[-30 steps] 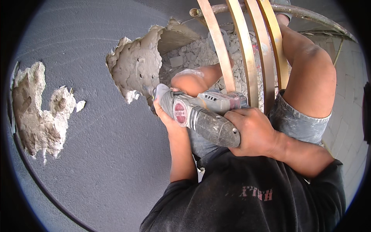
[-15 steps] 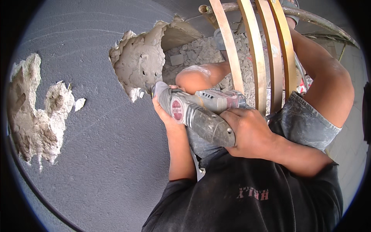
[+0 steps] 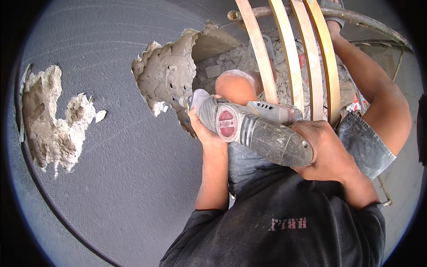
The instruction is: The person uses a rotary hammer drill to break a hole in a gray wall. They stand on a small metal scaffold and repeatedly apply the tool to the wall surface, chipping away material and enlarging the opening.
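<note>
A dusty grey rotary hammer (image 3: 275, 140) with a red round patch on its side lies across my lap, its front pointing left at the wall. My left hand (image 3: 208, 131) is wrapped around its front end, where a grey covering shows. My right hand (image 3: 327, 149) grips the rear; the handle itself is mostly hidden by the fingers and body. The tool's tip meets the right edge of a broken-out hollow (image 3: 162, 73) in the dark grey wall (image 3: 138, 164). Pale, rough material shows inside that hollow, with a few small dark holes.
A second broken patch (image 3: 51, 120) lies at the left of the wall. Rubble (image 3: 231, 60) covers the floor beyond my knees. Several wooden slats (image 3: 291, 58) rise in front of me, beside a metal pipe (image 3: 356, 18). A dark cable (image 3: 49, 202) curves at lower left.
The rotary hammer and both hands have shifted right, with the right hand moving furthest. More of the broken edge below the tip now shows. The view has shifted slightly.
</note>
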A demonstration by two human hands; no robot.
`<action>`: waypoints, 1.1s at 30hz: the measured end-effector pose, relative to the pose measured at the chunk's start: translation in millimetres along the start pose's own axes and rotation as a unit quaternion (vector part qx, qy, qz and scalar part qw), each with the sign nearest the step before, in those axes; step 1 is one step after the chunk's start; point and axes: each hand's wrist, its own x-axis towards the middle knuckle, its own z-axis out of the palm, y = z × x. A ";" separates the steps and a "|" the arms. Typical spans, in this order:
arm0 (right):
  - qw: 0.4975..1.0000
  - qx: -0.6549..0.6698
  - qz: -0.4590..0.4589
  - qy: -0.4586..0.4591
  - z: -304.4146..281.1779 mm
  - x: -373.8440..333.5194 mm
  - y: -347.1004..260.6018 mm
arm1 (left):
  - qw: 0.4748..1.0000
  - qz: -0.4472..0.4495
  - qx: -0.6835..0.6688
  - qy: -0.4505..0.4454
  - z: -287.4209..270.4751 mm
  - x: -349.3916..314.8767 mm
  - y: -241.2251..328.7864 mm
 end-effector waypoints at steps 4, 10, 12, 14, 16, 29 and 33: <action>1.000 0.022 -0.003 -0.005 6.1 -10.5 12.7 | 1.000 -0.006 -0.021 0.006 2.2 1.1 1.8; 0.999 0.029 -0.019 -0.004 13.8 5.3 18.6 | 0.999 0.003 -0.034 -0.017 -3.6 9.3 10.7; 0.999 0.039 -0.020 0.006 13.1 15.5 18.4 | 0.999 0.002 -0.044 0.016 2.6 14.8 11.9; 0.999 0.047 0.001 0.002 2.6 25.8 13.5 | 0.999 0.004 -0.025 0.036 5.1 21.3 14.6; 0.999 0.038 0.003 0.023 -4.0 32.9 11.7 | 0.998 -0.013 -0.047 0.039 16.3 24.4 14.1; 1.000 0.015 -0.016 0.010 6.3 38.4 10.9 | 0.997 -0.018 -0.068 0.038 12.2 22.6 17.3; 0.999 0.032 -0.004 0.007 4.8 41.0 8.1 | 0.997 -0.018 -0.062 0.032 8.7 34.9 24.2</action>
